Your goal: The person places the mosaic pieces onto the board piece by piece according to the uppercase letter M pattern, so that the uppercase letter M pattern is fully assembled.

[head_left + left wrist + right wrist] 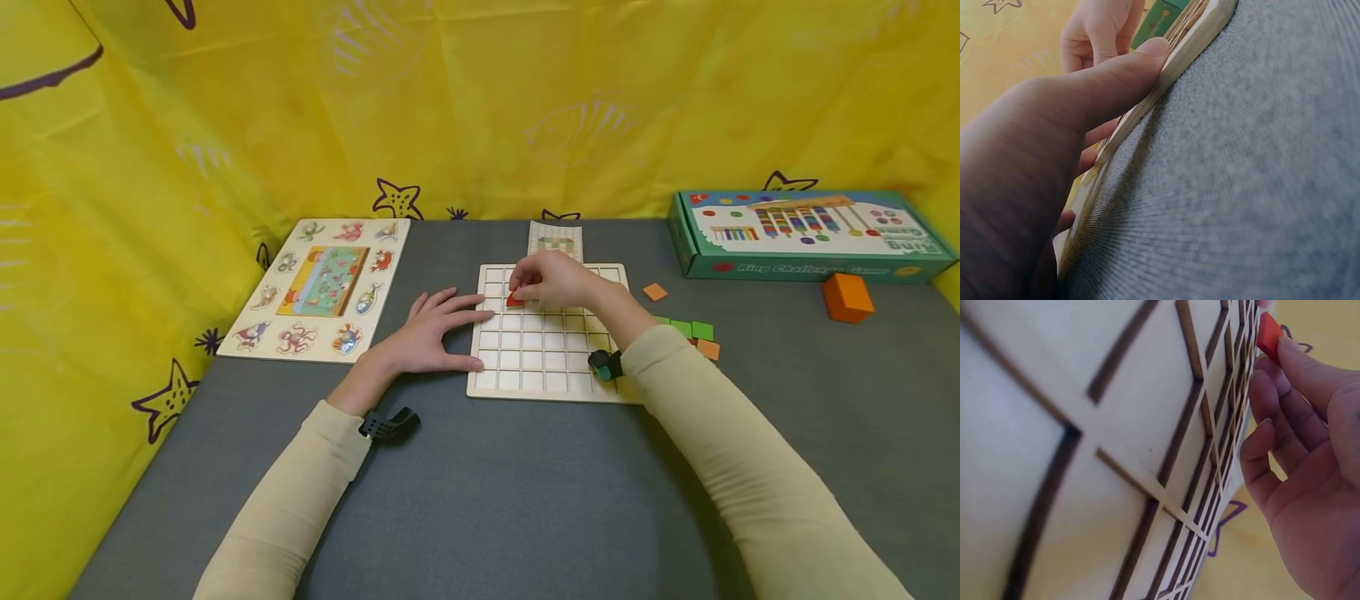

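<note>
A pale wooden grid board (532, 360) lies flat on the grey table. Over its upper left squares, my right hand (553, 280) pinches a small red tile (514, 299) between thumb and fingers. The right wrist view shows the red tile (1269, 339) at the fingertips, close to the board's ribs; whether it touches them I cannot tell. My left hand (438, 335) rests at the board's left edge with fingers spread. In the left wrist view its thumb (1124, 78) lies on the board's rim (1192, 55). Behind the board sits a printed pattern card (555, 242).
Right of the board lie an orange tile (656, 292) and several green tiles (702, 331) and orange ones, partly behind the right forearm. An orange block (848, 298) stands before a green game box (806, 237). A sea-animal picture board (322, 287) lies at the left, before a yellow curtain.
</note>
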Demonstrator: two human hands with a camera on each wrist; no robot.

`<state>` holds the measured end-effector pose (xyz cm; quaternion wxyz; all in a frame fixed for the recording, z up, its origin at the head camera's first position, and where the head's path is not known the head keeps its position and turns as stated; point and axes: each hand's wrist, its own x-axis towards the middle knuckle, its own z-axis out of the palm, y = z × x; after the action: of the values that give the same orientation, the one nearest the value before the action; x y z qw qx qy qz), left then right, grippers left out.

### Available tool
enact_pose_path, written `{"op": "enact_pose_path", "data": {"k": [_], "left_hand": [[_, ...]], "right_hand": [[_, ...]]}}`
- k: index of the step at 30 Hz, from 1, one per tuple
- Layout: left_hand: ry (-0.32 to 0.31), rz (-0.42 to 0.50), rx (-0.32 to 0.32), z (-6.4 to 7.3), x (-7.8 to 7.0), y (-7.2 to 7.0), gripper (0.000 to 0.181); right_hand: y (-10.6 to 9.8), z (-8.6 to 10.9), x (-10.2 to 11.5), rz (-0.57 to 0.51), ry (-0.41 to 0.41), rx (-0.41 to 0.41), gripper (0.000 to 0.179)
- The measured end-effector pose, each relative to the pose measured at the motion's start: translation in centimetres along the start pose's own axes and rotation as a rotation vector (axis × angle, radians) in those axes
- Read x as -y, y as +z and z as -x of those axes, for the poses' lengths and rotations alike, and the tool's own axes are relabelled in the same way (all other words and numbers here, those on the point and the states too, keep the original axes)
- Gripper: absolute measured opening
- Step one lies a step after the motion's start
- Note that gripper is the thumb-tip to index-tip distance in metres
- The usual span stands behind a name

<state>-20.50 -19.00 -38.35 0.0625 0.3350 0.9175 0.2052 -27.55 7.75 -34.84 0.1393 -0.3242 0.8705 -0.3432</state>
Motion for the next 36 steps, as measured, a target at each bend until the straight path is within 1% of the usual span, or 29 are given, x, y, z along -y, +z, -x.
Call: {"op": "enact_pose_path", "data": {"k": [3,10,21,27,31,36], "left_hand": [[0.000,0.000,-0.001,0.0,0.0,0.0,0.078],[0.000,-0.003,0.001,-0.1,0.0,-0.1,0.079],[0.006,0.001,-0.002,-0.1,0.1,-0.1,0.078],[0.013,0.003,-0.004,0.0,0.0,-0.1,0.078],[0.013,0.007,-0.006,0.0,0.1,0.0,0.079],[0.001,0.000,0.005,0.0,0.2,0.2,0.080]], "right_hand": [[0.1,-0.1,-0.1,0.023,0.001,0.004,0.005],[0.2,-0.2,0.1,0.064,-0.026,-0.001,0.005],[0.2,0.1,0.3,0.106,-0.032,0.034,0.006],[0.1,0.2,0.3,0.106,-0.031,0.068,0.006],[0.0,0.4,0.3,0.103,-0.015,0.071,0.009],[-0.2,1.0,0.3,0.069,0.013,0.063,0.014]]}}
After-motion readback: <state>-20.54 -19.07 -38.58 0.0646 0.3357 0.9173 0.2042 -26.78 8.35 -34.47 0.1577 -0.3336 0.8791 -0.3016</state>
